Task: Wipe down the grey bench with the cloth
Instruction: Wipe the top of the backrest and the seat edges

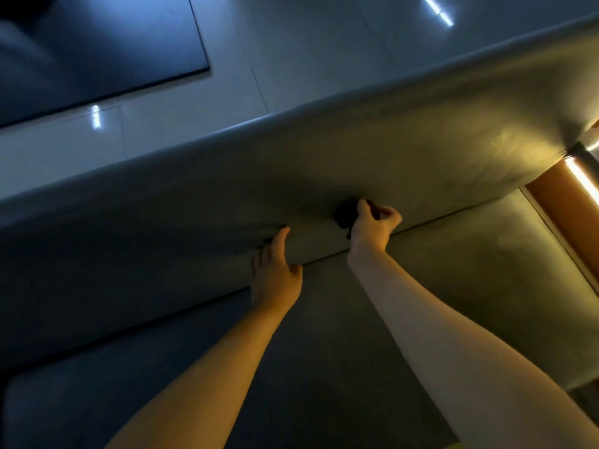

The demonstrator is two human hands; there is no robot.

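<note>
Two bare forearms enter from the bottom edge of the frame and reach up and away over the flat seat of the grey padded leather-like bench (421, 140). The seat fills the lower middle of the frame and is dim and bluish at lower left.

Both hands work at the seam where the seat meets the bench's thick upright cushion. The left hand (275, 273), left of centre, lies with its fingers fairly straight and pressing into the padding, which creases around the fingertips; it holds nothing. The right hand (372, 226), just right of it and slightly further up the frame, is curled round a small dark cloth (344, 217) and holds it against the cushion face just above the seam.

The cloth sticks out on the left side of the right fist, so it lies between the two hands and closer to the right. The bench's long axis runs from lower left to upper right, and the cushion stretches far both ways from the cloth, so I judge the wiping stroke will follow that line.

Most of the cloth is hidden inside the fist, and its fabric and true colour cannot be made out in the low light. The left fingertips are partly sunk into the folds.

Beyond the cushion's top edge lies a pale glossy tiled floor (308, 43), with a dark rectangular panel (97, 43) at upper left. An orange-brown wooden post (551, 196) and a strip of warm light (581, 179) are cut off at the right edge.
</note>
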